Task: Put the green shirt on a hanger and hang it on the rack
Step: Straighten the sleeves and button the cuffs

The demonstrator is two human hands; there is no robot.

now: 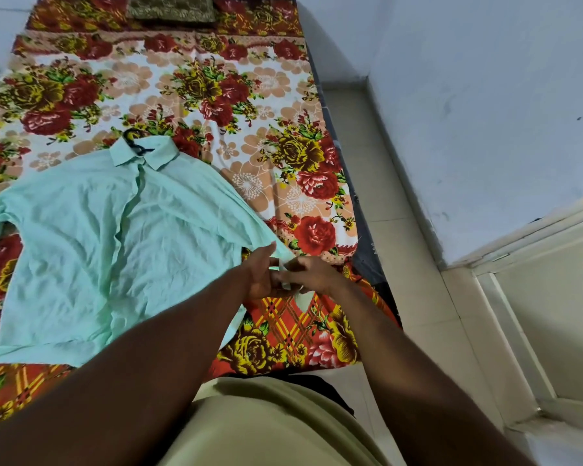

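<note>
Shirt [115, 247] lies flat on the bed [249, 95], with the hanger [133, 140] hook showing at the collar. Left hand [261, 272] and right hand [313, 273] both pinch the sleeve cuff [283, 258]. Risk: tugging the sleeve could pull the shoulder off the hanger.

A pale khaki top [270, 428] covers the torso, with a strip of black garment [337, 395] at its far edge. Both arms [132, 381] are bare down to the left hand [261, 275] and right hand [312, 274].
</note>
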